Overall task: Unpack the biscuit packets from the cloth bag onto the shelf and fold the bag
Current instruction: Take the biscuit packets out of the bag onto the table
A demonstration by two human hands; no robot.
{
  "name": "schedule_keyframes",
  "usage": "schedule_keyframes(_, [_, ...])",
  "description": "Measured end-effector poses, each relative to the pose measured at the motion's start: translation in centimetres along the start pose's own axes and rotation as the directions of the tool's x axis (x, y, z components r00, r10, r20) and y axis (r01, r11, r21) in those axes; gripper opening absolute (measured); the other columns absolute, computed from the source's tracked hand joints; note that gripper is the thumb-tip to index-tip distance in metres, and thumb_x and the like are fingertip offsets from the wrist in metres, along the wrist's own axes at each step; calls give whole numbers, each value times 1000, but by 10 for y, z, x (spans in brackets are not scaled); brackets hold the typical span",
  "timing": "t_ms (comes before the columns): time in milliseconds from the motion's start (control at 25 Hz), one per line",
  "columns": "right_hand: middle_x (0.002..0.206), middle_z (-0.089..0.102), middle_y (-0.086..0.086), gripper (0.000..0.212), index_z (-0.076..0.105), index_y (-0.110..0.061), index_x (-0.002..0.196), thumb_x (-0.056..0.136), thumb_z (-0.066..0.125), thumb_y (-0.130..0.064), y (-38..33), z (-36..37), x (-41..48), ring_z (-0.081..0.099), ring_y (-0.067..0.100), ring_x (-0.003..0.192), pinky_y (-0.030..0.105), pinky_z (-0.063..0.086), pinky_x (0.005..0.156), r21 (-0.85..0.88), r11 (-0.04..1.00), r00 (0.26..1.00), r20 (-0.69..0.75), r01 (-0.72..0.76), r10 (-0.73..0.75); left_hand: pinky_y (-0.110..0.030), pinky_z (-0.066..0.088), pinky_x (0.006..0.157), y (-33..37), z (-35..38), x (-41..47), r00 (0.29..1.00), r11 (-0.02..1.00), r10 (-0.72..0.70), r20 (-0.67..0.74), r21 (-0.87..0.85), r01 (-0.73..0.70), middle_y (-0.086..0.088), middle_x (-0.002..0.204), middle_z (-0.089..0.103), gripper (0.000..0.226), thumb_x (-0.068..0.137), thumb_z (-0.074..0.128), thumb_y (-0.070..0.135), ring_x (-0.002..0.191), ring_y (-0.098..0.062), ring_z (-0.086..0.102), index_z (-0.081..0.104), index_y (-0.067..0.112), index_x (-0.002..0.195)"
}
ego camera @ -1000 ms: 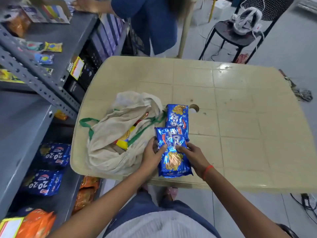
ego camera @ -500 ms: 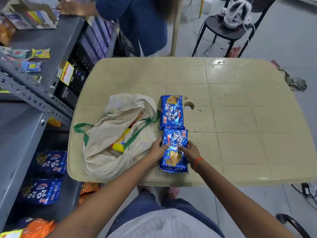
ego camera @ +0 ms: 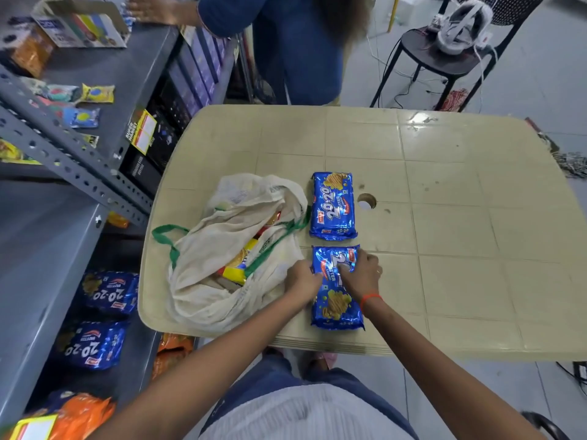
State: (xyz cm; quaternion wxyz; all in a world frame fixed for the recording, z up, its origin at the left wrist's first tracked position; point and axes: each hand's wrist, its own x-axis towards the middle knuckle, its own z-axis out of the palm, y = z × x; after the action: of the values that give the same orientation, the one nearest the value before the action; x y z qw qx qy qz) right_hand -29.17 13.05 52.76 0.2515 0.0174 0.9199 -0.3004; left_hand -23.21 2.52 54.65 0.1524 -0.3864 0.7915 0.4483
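1. Centre of frame: the left hand (ego camera: 303, 276) and right hand (ego camera: 360, 273) press down on a blue biscuit packet (ego camera: 336, 289) lying flat on the beige surface (ego camera: 460, 236), fingers spread over its upper half, the left at its left edge, the right on top.
2. A second blue packet (ego camera: 333, 206) lies just above it in the frame, untouched, its label reading "20-20" and "BUTTER"; the two packets sit end to end, barely apart.
3. Left of both packets, the cream cloth bag (ego camera: 222, 265) with green handles slumps open on the surface, touching the left hand; a yellow packet (ego camera: 236, 268) shows in its mouth, its writing too small to read.
4. Lower left of the frame: the grey metal shelf (ego camera: 41, 249) holds more blue "20-20" packets (ego camera: 109, 292) and orange packets (ego camera: 79, 414).
5. Upper left: a yellow tag (ego camera: 144, 131) on the shelf reads "SUPER MARKET".
6. Top of frame: another person (ego camera: 286, 42) in blue stands beyond the surface, one hand on the shelf.
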Motion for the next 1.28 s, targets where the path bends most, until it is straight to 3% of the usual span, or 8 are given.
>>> schedule_keyframes(160, [115, 57, 22, 30, 60, 0, 116, 87, 57, -5, -67, 8, -23, 57, 32, 107, 43, 47, 97, 194, 883, 899, 13, 428, -439, -35, 48, 75, -16, -58, 7, 885, 944, 329, -329, 112, -310, -12, 91, 73, 19, 89, 53, 18, 87, -29, 65, 69, 8, 92])
schedule_keyframes(280, [109, 62, 26, 27, 63, 2, 109, 87, 48, -3, -118, 35, -13, 61, 37, 99, 39, 46, 87, 62, 772, 755, 178, 632, -632, -35, 39, 98, -45, -102, 42, 872, 862, 443, -210, 367, -349, -15, 122, 62, 32, 91, 47, 10, 116, -31, 53, 60, 9, 120])
schedule_keyframes(400, [120, 56, 27, 30, 55, 3, 117, 91, 44, -8, -151, 63, 15, 55, 39, 109, 42, 43, 88, -245, 640, 680, 370, 728, -633, -37, 24, 117, -64, -140, 70, 887, 723, 454, -89, 619, -308, -8, 154, 32, 52, 95, 43, 17, 141, -28, 30, 32, 15, 146])
schedule_keyframes(640, [133, 46, 24, 71, 38, 3, 130, 79, 66, -37, -166, 59, 70, 42, 38, 124, 44, 37, 105, -626, 529, 801, 291, 573, -524, -40, 19, 116, -59, -201, 108, 936, 506, 351, -9, 843, -181, -8, 157, 22, 77, 85, 60, 34, 144, -27, 22, 20, 19, 149])
schedule_keyframes(840, [125, 58, 22, 70, 56, -1, 118, 67, 77, -45, -179, 57, 71, 56, 36, 114, 38, 45, 95, -569, 561, 798, 397, 601, -453, -40, 42, 99, -50, -162, 94, 893, 859, 308, -329, 500, -112, -16, 121, 59, 27, 84, 59, 19, 116, -34, 52, 65, 7, 107])
schedule_keyframes(1000, [113, 69, 9, 59, 67, -12, 108, 59, 81, -41, -165, 51, 82, 65, 26, 102, 30, 50, 84, -609, 575, 828, 494, 546, -264, -39, 52, 70, -44, -129, 86, 995, 998, 32, -96, 48, -27, -18, 72, 68, 27, 79, 70, 26, 69, -27, 63, 67, 0, 73])
schedule_keyframes(1160, [104, 73, 5, 47, 72, -16, 98, 55, 83, -32, -150, 51, 92, 66, 23, 95, 28, 52, 81, -513, 726, 846, 502, 458, -179, -34, 49, 71, -25, -121, 86, 967, 858, -247, 55, -452, 245, -12, 68, 51, 28, 80, 67, 7, 62, -21, 52, 45, 11, 64])
schedule_keyframes(1280, [80, 71, 6, 32, 70, -10, 78, 59, 83, -32, -147, 45, 94, 65, 23, 78, 30, 49, 74, -293, 867, 844, 486, 403, -228, -23, 51, 52, -17, -124, 83, 940, 733, -316, 130, -596, 329, -7, 67, 47, 25, 87, 60, 5, 57, -14, 46, 43, 10, 69])
